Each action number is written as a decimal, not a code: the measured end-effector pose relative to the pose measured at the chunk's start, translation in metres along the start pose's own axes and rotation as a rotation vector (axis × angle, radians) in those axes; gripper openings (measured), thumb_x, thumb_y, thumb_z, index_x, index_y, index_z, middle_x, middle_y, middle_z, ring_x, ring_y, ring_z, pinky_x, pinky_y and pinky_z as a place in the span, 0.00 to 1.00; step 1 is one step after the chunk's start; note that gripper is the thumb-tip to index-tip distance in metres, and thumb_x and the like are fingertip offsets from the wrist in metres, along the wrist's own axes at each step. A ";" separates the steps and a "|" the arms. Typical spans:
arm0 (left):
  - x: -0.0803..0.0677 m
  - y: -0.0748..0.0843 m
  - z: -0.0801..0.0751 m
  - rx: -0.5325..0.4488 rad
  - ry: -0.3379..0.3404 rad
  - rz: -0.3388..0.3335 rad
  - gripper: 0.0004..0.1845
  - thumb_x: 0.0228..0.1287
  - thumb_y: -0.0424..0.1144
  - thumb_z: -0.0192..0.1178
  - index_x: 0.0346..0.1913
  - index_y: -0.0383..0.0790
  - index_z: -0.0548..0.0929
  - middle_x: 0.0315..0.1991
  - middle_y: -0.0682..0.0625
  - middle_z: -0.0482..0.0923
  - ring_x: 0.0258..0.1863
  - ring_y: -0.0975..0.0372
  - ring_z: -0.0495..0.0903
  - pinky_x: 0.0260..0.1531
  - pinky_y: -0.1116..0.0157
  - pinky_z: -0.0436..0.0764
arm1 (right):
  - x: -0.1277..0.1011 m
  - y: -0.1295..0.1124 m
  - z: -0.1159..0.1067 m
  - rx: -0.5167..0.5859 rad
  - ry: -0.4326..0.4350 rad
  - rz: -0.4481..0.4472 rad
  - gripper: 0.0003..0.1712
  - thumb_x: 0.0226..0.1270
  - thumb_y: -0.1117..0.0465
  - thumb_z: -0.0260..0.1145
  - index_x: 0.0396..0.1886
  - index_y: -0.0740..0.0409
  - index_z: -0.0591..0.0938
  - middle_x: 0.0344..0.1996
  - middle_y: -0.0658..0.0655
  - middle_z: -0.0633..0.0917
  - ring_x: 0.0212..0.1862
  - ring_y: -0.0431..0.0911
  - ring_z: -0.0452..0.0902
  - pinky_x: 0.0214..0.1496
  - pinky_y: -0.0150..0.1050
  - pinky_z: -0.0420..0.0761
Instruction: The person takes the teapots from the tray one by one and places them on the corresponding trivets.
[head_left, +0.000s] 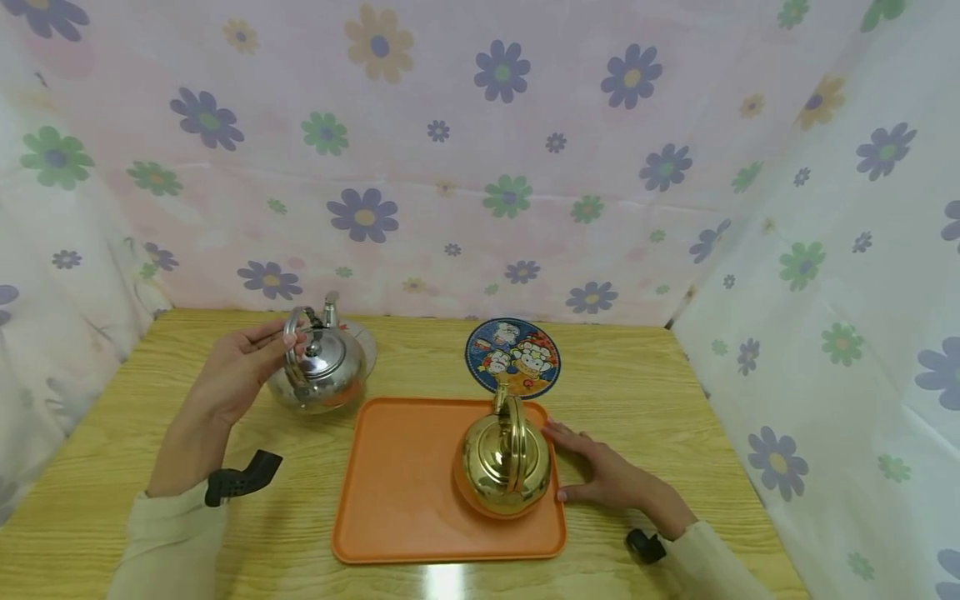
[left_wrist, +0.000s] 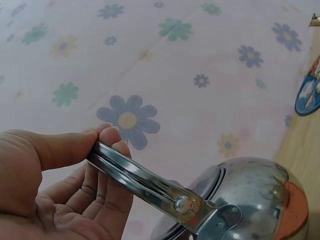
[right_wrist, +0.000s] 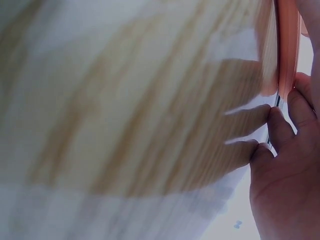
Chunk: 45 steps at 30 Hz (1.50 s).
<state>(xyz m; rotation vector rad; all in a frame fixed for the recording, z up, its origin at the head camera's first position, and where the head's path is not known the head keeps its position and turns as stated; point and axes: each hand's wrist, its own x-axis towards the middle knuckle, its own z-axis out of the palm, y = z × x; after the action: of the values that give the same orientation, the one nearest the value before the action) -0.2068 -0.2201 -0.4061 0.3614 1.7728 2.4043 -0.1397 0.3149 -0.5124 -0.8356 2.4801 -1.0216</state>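
A silver teapot (head_left: 322, 375) with an upright handle is at the left in the head view. My left hand (head_left: 240, 367) pinches its handle between thumb and fingers, which the left wrist view shows close up at the metal handle (left_wrist: 145, 180). A round pale coaster (head_left: 366, 346) is partly hidden behind this teapot; whether they touch I cannot tell. On the right half of an orange tray (head_left: 405, 492) stands a gold teapot (head_left: 498, 467), spout toward the back. My right hand (head_left: 611, 475) lies at the tray's right edge, fingers extended and touching the rim (right_wrist: 287, 50).
A round blue coaster (head_left: 513, 357) with cartoon figures lies behind the tray. The wooden table (head_left: 637, 375) extends around it. Flowered cloth (head_left: 450, 167) hangs at the back and both sides. A black wrist camera (head_left: 243, 479) sits on each wrist.
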 end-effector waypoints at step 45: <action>0.047 0.006 -0.033 0.116 0.058 -0.067 0.07 0.77 0.35 0.56 0.51 0.43 0.81 0.44 0.59 0.86 0.46 0.71 0.84 0.46 0.77 0.82 | 0.000 0.005 0.001 0.009 -0.004 0.026 0.54 0.62 0.43 0.75 0.82 0.44 0.57 0.82 0.53 0.53 0.82 0.58 0.45 0.77 0.69 0.44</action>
<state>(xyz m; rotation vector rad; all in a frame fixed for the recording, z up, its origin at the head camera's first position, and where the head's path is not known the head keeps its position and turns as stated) -0.2606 -0.2405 -0.4040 0.2428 1.9224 2.2961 -0.1412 0.3168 -0.5170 -0.8003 2.4741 -1.0210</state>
